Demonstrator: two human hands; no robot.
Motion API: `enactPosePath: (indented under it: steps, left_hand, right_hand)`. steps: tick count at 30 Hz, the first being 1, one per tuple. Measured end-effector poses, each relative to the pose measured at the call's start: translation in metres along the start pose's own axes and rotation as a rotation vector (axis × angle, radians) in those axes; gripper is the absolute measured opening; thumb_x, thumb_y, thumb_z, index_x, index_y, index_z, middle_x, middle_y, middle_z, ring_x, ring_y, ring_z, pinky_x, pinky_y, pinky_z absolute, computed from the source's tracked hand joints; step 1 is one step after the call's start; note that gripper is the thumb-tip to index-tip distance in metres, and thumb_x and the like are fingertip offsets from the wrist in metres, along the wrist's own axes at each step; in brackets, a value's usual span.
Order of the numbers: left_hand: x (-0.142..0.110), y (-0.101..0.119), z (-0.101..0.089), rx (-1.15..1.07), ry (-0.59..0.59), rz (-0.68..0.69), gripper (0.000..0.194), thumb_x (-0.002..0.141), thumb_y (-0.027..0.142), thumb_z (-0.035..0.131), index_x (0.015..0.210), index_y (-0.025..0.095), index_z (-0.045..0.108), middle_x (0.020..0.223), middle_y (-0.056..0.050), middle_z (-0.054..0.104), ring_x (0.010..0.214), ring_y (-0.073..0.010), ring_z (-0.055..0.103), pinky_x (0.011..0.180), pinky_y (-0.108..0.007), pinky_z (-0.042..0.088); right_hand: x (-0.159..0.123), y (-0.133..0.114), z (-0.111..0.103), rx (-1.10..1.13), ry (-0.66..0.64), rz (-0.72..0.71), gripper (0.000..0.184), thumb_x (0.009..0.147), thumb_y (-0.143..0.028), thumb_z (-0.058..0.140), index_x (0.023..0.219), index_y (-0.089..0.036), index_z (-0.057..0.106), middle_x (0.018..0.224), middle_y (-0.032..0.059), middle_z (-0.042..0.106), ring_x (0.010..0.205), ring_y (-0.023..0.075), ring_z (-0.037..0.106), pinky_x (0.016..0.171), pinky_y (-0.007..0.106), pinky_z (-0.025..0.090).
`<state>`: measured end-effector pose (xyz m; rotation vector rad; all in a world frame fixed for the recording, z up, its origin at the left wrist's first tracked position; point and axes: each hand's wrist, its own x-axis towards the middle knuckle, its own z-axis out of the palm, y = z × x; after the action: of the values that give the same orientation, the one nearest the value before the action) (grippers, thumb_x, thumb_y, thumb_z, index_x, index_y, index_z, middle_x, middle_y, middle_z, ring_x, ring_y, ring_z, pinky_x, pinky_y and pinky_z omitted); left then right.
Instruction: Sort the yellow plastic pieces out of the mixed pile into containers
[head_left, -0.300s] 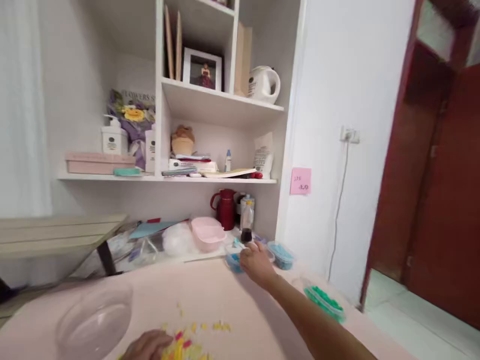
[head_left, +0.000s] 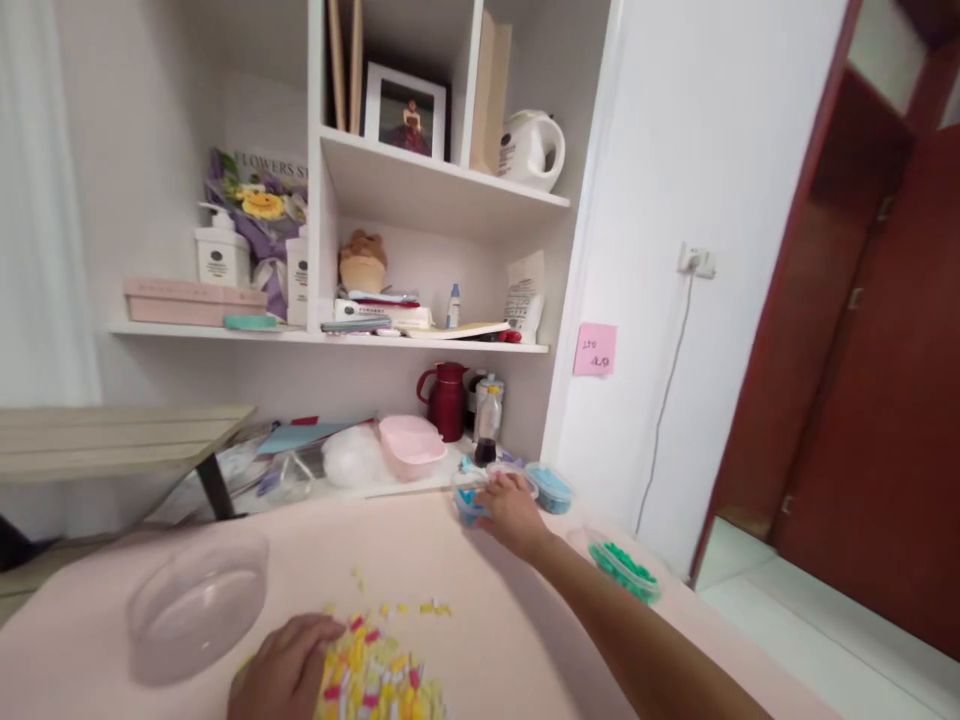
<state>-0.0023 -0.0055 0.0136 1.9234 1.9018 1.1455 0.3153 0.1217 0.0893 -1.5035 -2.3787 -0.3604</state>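
On the pink table (head_left: pixel 435 560), left hand (head_left: pixel 281 665) lies palm down against the left side of a loose pile (head_left: pixel 375 670) of yellow, white and red pieces; fingers bent, grip cannot be determined. Right hand (head_left: pixel 514 515) extends to the far edge, fingers curved beside a tub (head_left: pixel 466 505) of blue pieces; closure not confirmable. Writing: wall note (head_left: pixel 595 350) reads "250", second line illegible; bouquet (head_left: pixel 262 205) shows "FLOWERS S", remainder hidden. Pump bottle (head_left: pixel 223 255) label too small to read.
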Motion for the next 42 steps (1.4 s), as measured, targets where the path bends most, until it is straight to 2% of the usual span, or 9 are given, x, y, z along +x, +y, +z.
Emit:
enactPosePath:
  steps: [4, 7, 10, 14, 17, 23, 31, 36, 42]
  left_hand:
    - [-0.002, 0.011, -0.004, -0.003, -0.011, -0.024, 0.033, 0.077, 0.035, 0.041, 0.081, 0.029, 0.073, 0.099, -0.001, 0.075, 0.103, -0.0237, 0.065, 0.096, -0.043, 0.048]
    - [-0.003, 0.012, -0.005, -0.068, -0.001, -0.047, 0.033, 0.077, 0.034, 0.041, 0.084, 0.026, 0.072, 0.100, -0.002, 0.074, 0.102, -0.0223, 0.065, 0.096, -0.041, 0.048]
    - [-0.005, 0.011, -0.007, -0.160, 0.044, -0.095, 0.033, 0.078, 0.035, 0.041, 0.087, 0.024, 0.071, 0.101, -0.004, 0.074, 0.100, -0.0217, 0.066, 0.093, -0.037, 0.050]
    - [-0.006, 0.012, -0.008, -0.213, 0.100, -0.093, 0.032, 0.077, 0.033, 0.043, 0.089, 0.022, 0.071, 0.101, -0.005, 0.073, 0.099, -0.0215, 0.065, 0.094, -0.037, 0.049]
    - [-0.007, 0.013, -0.006, -0.200, 0.101, -0.091, 0.032, 0.078, 0.031, 0.041, 0.089, 0.022, 0.070, 0.102, -0.005, 0.072, 0.100, -0.0209, 0.065, 0.094, -0.037, 0.048]
    - [-0.008, 0.013, -0.004, -0.214, 0.076, -0.087, 0.032, 0.082, 0.028, 0.038, 0.091, 0.023, 0.068, 0.104, -0.004, 0.071, 0.101, -0.0203, 0.064, 0.094, -0.037, 0.047]
    - [-0.010, 0.014, -0.005, -0.230, 0.081, -0.073, 0.030, 0.084, 0.026, 0.037, 0.089, 0.024, 0.066, 0.100, -0.004, 0.072, 0.098, -0.0195, 0.065, 0.091, -0.037, 0.048]
    - [-0.011, 0.014, -0.006, -0.351, 0.111, -0.145, 0.028, 0.085, 0.029, 0.037, 0.088, 0.023, 0.064, 0.099, -0.004, 0.072, 0.097, -0.0205, 0.065, 0.089, -0.037, 0.048]
    - [-0.012, 0.016, -0.011, -0.491, 0.171, -0.210, 0.026, 0.084, 0.034, 0.040, 0.085, 0.022, 0.063, 0.095, -0.004, 0.072, 0.097, -0.0206, 0.065, 0.090, -0.036, 0.048]
  right_hand:
    - [-0.015, -0.010, -0.004, 0.089, 0.052, 0.047, 0.042, 0.096, -0.037, 0.045, 0.135, -0.025, 0.051, 0.128, 0.0112, 0.059, 0.122, 0.0301, 0.047, 0.105, 0.049, 0.028]
    - [-0.034, -0.027, -0.008, 0.381, 0.105, 0.073, 0.037, 0.097, -0.033, 0.041, 0.131, -0.024, 0.055, 0.123, 0.0103, 0.062, 0.112, 0.0253, 0.056, 0.098, 0.043, 0.040]
    - [-0.067, -0.043, -0.019, 0.689, -0.028, 0.040, 0.045, 0.095, -0.041, 0.046, 0.136, -0.024, 0.049, 0.128, 0.0111, 0.059, 0.114, 0.0236, 0.057, 0.097, 0.041, 0.044]
    - [-0.122, -0.058, -0.037, 0.709, -0.225, -0.166, 0.091, 0.080, -0.060, 0.062, 0.153, -0.028, 0.017, 0.159, 0.0119, 0.018, 0.144, 0.0304, 0.020, 0.113, 0.050, 0.026]
    - [-0.157, -0.077, -0.047, 0.554, -0.223, -0.290, 0.106, 0.070, -0.070, 0.065, 0.154, -0.028, 0.014, 0.160, 0.0127, 0.008, 0.146, 0.0370, 0.009, 0.114, 0.058, 0.013]
    - [-0.169, -0.123, -0.036, 0.318, -0.120, -0.672, 0.082, 0.080, -0.070, 0.054, 0.150, -0.037, 0.026, 0.159, 0.0076, 0.020, 0.145, 0.0371, 0.015, 0.113, 0.061, 0.003]
    - [-0.098, -0.143, 0.002, 0.251, 0.026, -0.614, 0.064, 0.089, -0.059, 0.049, 0.146, -0.033, 0.035, 0.154, 0.0092, 0.032, 0.142, 0.0332, 0.024, 0.113, 0.060, 0.011]
    - [-0.095, -0.158, -0.009, 0.352, 0.126, -0.482, 0.035, 0.093, -0.030, 0.050, 0.127, -0.028, 0.056, 0.135, 0.0067, 0.056, 0.133, 0.0255, 0.040, 0.115, 0.053, 0.014]
    - [-0.131, -0.201, -0.023, 0.377, 0.119, -0.985, 0.023, 0.098, -0.044, 0.042, 0.101, -0.035, 0.064, 0.129, -0.0101, 0.061, 0.130, 0.0110, 0.042, 0.121, 0.036, -0.002]
